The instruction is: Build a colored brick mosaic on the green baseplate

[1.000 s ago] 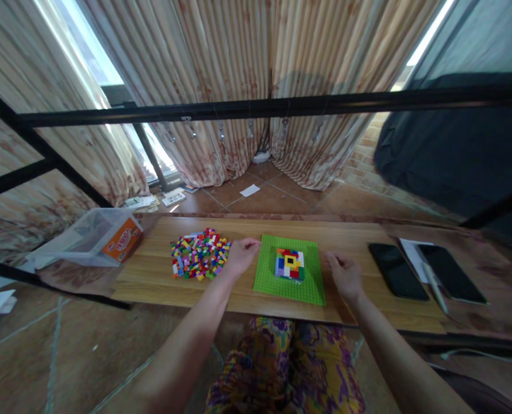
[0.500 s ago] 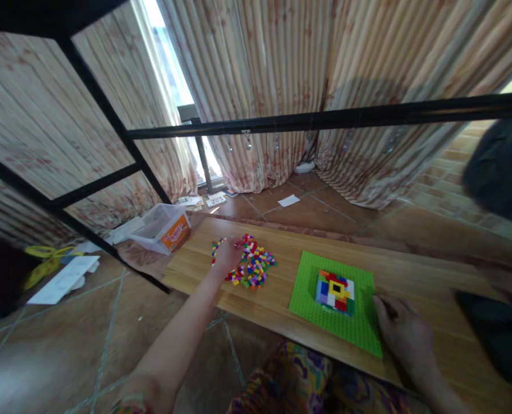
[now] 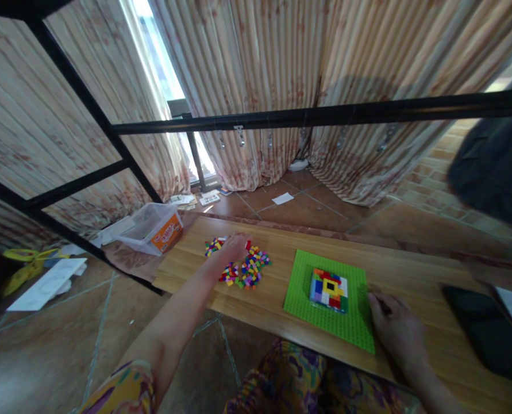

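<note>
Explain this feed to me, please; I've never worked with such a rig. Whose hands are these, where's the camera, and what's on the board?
There is no robot: these are a person's bare hands, seen from one camera worn on the head, looking forward and down. On the wooden board, loose colored bricks lie toward the left. The green baseplate carries a small multicolored brick build; a dark flat device lies at the right. The left hand is over the loose bricks, a red one by its fingertips; I can't tell whether it's gripped. The right hand rests beside the baseplate, fingers curled, nothing visibly held.
</note>
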The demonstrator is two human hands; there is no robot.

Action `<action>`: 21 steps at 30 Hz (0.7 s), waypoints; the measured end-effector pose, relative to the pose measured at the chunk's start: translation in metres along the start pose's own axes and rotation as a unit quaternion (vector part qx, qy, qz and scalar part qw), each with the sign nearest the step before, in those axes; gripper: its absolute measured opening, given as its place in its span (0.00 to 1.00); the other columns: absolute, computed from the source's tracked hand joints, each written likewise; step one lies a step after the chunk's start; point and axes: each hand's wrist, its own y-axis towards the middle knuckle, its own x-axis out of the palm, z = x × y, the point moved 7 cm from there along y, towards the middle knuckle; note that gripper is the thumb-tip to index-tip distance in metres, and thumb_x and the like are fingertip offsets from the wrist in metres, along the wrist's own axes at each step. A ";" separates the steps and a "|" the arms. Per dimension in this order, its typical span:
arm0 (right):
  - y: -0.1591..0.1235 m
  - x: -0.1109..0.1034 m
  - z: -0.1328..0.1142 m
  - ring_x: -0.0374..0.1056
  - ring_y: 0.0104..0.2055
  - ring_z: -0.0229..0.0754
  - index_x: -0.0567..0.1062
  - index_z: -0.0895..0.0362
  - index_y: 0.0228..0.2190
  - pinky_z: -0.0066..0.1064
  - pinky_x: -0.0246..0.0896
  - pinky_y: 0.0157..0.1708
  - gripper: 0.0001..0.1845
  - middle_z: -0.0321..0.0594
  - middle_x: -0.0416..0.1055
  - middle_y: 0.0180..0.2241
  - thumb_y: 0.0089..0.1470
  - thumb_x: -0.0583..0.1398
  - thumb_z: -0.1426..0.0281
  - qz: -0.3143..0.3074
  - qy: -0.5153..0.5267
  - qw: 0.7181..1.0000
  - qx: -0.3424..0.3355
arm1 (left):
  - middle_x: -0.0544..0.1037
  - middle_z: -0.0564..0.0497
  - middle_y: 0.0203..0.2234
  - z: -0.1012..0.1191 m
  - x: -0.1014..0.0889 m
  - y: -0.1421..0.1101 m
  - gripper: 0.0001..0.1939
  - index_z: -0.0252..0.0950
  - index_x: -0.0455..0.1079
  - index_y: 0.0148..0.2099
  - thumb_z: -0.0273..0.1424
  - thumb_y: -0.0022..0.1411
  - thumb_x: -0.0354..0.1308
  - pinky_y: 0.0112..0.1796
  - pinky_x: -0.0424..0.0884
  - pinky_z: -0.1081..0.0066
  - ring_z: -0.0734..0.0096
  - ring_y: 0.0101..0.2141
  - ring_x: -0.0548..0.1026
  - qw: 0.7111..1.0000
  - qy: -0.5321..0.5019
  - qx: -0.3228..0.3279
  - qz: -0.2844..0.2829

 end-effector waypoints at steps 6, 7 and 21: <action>0.000 0.001 0.002 0.71 0.35 0.49 0.77 0.55 0.32 0.38 0.63 0.33 0.22 0.47 0.75 0.36 0.57 0.50 0.54 -0.001 0.004 1.000 0.006 | 0.80 0.46 0.40 -0.010 -0.009 -0.006 0.19 0.38 0.75 0.44 0.21 0.47 0.60 0.51 0.65 0.62 0.60 0.43 0.74 0.999 -0.042 -0.004 0.034; 0.000 0.001 0.002 0.71 0.35 0.49 0.77 0.55 0.32 0.38 0.64 0.34 0.22 0.47 0.75 0.36 0.57 0.50 0.54 -0.001 0.006 1.000 0.004 | 0.80 0.47 0.39 -0.012 -0.010 -0.007 0.19 0.37 0.76 0.44 0.21 0.48 0.59 0.50 0.66 0.63 0.62 0.41 0.75 0.998 -0.051 -0.004 0.040; -0.004 -0.023 0.003 0.73 0.34 0.55 0.79 0.56 0.33 0.43 0.64 0.32 0.24 0.50 0.77 0.31 0.52 0.55 0.50 0.036 0.104 0.972 0.205 | 0.78 0.52 0.26 -0.026 -0.010 -0.073 0.13 0.34 0.75 0.31 0.31 0.41 0.70 0.32 0.68 0.75 0.75 0.27 0.74 0.723 -0.653 -0.167 0.155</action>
